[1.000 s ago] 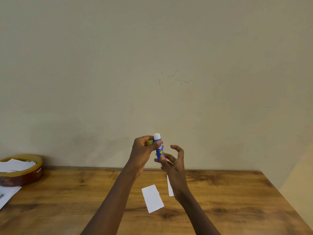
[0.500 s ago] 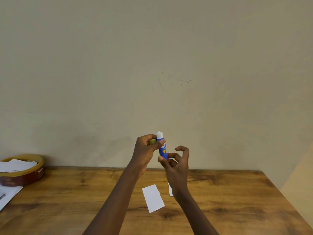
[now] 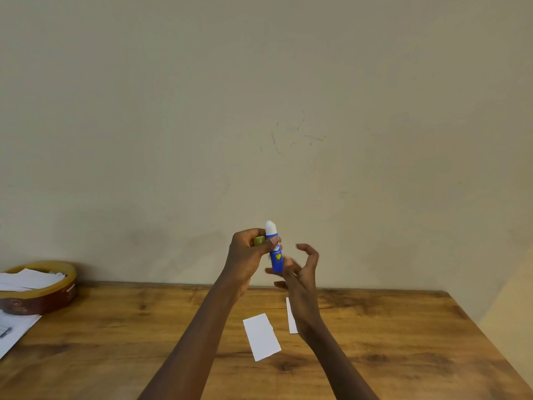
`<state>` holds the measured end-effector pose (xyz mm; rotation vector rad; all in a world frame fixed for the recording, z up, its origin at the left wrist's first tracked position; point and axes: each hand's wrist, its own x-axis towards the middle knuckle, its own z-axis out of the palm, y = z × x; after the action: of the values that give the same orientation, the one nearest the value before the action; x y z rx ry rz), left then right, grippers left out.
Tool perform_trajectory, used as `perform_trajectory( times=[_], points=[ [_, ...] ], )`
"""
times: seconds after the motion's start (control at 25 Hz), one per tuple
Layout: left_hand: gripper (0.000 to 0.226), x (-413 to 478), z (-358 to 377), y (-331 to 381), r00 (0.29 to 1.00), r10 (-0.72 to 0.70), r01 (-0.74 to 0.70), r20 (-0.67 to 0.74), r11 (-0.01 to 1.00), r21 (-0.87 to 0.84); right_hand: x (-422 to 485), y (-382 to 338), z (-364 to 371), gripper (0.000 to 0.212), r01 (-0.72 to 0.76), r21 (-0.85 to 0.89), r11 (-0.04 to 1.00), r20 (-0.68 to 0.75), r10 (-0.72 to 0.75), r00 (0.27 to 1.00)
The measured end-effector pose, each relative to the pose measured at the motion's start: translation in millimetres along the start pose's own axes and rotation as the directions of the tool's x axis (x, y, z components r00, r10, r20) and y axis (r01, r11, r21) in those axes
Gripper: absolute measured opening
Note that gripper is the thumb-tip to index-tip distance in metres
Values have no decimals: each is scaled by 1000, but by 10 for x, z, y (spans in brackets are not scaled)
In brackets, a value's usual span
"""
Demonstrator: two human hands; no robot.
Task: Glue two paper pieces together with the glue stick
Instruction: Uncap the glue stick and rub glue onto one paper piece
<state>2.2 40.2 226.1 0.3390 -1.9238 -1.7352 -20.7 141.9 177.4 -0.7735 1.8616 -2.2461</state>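
My left hand (image 3: 248, 256) holds a blue glue stick (image 3: 275, 254) upright in the air above the table, with its white glue tip bare. The same hand also keeps the yellow-green cap (image 3: 259, 241) tucked behind its fingers. My right hand (image 3: 301, 275) hovers just right of the stick's base, fingers curled and apart, blurred. Whether its fingertips touch the base I cannot tell. One white paper piece (image 3: 262, 336) lies flat on the wooden table (image 3: 115, 342) below. A second paper piece (image 3: 290, 316) lies to its right, mostly hidden behind my right wrist.
A round brown-and-yellow tin (image 3: 40, 290) filled with white papers stands at the table's back left. A white sheet (image 3: 14, 330) lies at the left edge. A plain wall rises right behind the table. The table's right edge runs diagonally at the far right.
My right hand has opened and drawn slightly to the right of the stick's base. The white glue tip stands a little higher out of the tube. The left hand's grip is unchanged.
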Motion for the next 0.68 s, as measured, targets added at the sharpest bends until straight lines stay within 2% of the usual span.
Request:
perform_trajectory(
  times=[0.08, 0.12, 0.24, 0.44, 0.56, 0.64, 0.68],
  points=[
    [17, -13, 13, 4, 1000, 8, -8, 5, 1000, 11, 3, -3, 10, 42, 44, -75, 996, -82, -51, 995],
    [20, -9, 14, 4, 1000, 12, -12, 3, 1000, 25, 2, -9, 12, 40, 51, -76, 996, -96, -58, 994],
    [27, 17, -2, -10, 1000, 14, -13, -17, 998, 65, 4, -9, -23, 20, 8, 23, 1000, 1, -8, 1000],
    [27, -13, 21, -14, 1000, -3, 3, -9, 999, 51, -2, -27, 26, 44, 62, -116, 991, -28, -65, 997],
    [24, -18, 2, -12, 1000, -3, 4, -9, 997, 71, -7, -27, -17, 31, -32, 66, 997, 88, 26, 996],
    [25, -24, -17, -20, 1000, -7, 9, -30, 998, 66, 6, -44, -23, 35, -40, 61, 997, 104, 34, 994],
    [25, -26, -19, -21, 999, -4, 7, -35, 998, 64, 10, -41, -10, 43, -1, -1, 1000, 57, 1, 998]
  ],
)
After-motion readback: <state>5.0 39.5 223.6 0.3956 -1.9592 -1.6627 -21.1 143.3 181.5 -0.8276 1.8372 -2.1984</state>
